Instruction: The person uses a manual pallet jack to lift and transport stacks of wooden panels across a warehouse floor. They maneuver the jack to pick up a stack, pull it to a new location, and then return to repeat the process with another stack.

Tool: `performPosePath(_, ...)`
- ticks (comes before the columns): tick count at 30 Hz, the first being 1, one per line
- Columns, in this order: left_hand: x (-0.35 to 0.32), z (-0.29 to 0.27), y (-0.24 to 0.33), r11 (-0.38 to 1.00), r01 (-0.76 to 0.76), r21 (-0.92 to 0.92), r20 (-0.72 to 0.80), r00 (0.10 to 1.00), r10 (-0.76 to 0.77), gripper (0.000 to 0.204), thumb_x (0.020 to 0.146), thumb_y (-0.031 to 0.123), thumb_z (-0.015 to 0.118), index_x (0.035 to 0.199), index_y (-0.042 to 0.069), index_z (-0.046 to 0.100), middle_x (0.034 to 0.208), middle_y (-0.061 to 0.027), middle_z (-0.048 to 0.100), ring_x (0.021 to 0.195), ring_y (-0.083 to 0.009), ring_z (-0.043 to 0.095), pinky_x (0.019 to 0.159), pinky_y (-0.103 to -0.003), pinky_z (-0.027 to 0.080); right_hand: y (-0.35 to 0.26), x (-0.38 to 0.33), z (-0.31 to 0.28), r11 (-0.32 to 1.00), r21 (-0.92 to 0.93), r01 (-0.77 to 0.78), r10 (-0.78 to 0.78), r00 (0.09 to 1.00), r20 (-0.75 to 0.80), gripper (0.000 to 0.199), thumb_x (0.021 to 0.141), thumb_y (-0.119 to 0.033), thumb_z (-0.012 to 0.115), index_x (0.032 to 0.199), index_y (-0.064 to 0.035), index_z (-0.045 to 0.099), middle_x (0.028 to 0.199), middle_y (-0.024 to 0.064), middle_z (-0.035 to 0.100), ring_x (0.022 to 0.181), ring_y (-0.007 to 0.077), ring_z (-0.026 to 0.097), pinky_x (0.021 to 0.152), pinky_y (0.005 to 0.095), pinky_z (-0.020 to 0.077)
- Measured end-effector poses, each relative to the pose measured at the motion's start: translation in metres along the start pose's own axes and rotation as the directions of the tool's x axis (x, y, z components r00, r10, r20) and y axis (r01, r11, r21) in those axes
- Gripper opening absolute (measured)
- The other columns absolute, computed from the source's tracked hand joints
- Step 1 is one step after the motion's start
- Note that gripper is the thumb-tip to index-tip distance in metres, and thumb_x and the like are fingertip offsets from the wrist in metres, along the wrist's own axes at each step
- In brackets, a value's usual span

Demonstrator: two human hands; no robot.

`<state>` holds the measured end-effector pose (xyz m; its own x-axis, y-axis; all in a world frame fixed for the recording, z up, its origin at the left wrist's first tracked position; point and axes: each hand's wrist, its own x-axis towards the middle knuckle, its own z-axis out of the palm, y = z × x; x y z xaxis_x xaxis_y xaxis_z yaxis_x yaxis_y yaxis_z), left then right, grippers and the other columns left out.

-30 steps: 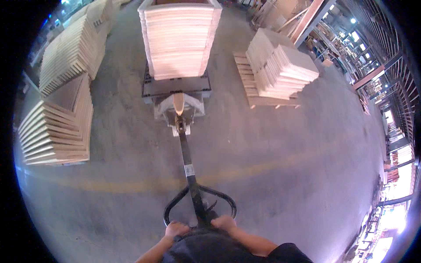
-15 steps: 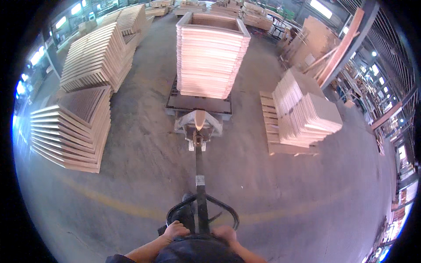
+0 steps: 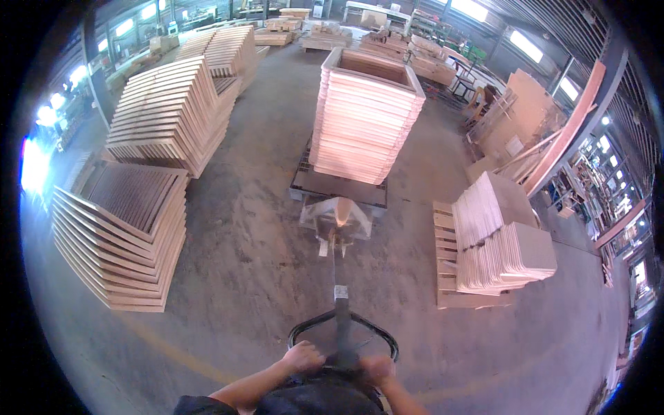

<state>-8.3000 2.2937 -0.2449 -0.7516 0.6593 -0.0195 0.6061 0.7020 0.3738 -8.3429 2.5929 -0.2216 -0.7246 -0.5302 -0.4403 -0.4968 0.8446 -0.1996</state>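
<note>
- Your left hand point(image 3: 304, 356) is closed, with fingers curled over the handle point(image 3: 379, 328) of the pallet jack point(image 3: 339, 220); your right hand point(image 3: 377, 370) seems closed on the same handle too, but it is blurred, so the exact finger position I cannot tell.
- The stack of wooden frames point(image 3: 364, 131) stands upon the dark platform point(image 3: 339, 189), at the far end of the pallet jack, seen from you.
- The work looks to be pushing this load, so it is good to press evenly with both hands and to keep the handle in line with the pallet jack.
- Please watch both sides: slatted wooden pieces point(image 3: 138, 270) lie to the left of the pallet jack, and panels point(image 3: 498, 242) on a wooden pallet point(image 3: 462, 300) to its right; a strong turn of the handle could swing the load toward one of them.
- The frames are piled high and nothing visible ties them, so in my judgement a slow start and a soft stop are safer.
- Compared with one second ago, the pallet jack is farther forward between the two side piles, and the yellow line point(image 3: 169, 354), which crossed near the handle's top, now passes closer to your body.
- Both hands remain at the handle, as before.
</note>
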Motion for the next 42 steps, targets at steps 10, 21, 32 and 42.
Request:
performPosePath(10,0.135,-0.114,-0.109,0.998,-0.016,-0.058,-0.119,0.993,0.009,0.023,0.072,0.033,0.074,0.084,0.016,0.064,0.080,-0.0021,0.065,0.087,-0.0239,0.066,0.085,-0.040,0.050,0.093,0.135,-0.125,0.973,0.041,0.227,-0.207,0.936,-0.283,0.033,0.062,-0.042,0.077,0.086,-0.0198,0.071,0.079,0.0092,0.069,0.077,0.0335,0.068,0.068,0.0463,0.0530)
performPosePath(21,0.231,-0.202,-0.253,0.917,0.251,0.312,0.080,0.954,-0.288,0.024,0.062,0.036,0.078,0.080,0.021,0.070,0.085,0.0024,0.067,0.094,-0.0206,0.065,0.086,-0.039,0.049,0.107,0.293,-0.242,0.925,0.086,0.370,-0.262,0.786,-0.560,0.027,0.064,-0.032,0.081,0.075,-0.0141,0.064,0.070,0.0062,0.065,0.071,0.0296,0.067,0.065,0.0440,0.0527)
performPosePath(32,0.316,-0.252,-0.362,0.691,0.630,0.355,-0.118,0.764,-0.635,0.013,0.067,0.026,0.073,0.078,0.020,0.071,0.084,-0.0035,0.068,0.095,-0.0249,0.067,0.091,-0.048,0.045,0.146,0.444,-0.320,0.841,0.046,0.538,-0.372,0.639,-0.673,0.029,0.069,-0.028,0.084,0.073,-0.0109,0.061,0.069,0.0100,0.065,0.066,0.0337,0.065,0.061,0.0445,0.0518)
performPosePath(42,0.388,-0.283,-0.494,0.585,0.680,0.441,-0.061,0.674,-0.737,0.009,0.069,0.024,0.073,0.078,0.025,0.074,0.089,0.0016,0.071,0.100,-0.0208,0.064,0.110,-0.049,0.037,0.169,0.582,-0.384,0.865,-0.027,0.501,-0.404,0.663,-0.630,0.041,0.070,-0.038,0.086,0.066,-0.0096,0.057,0.066,0.0104,0.065,0.061,0.0335,0.066,0.054,0.0428,0.0510)
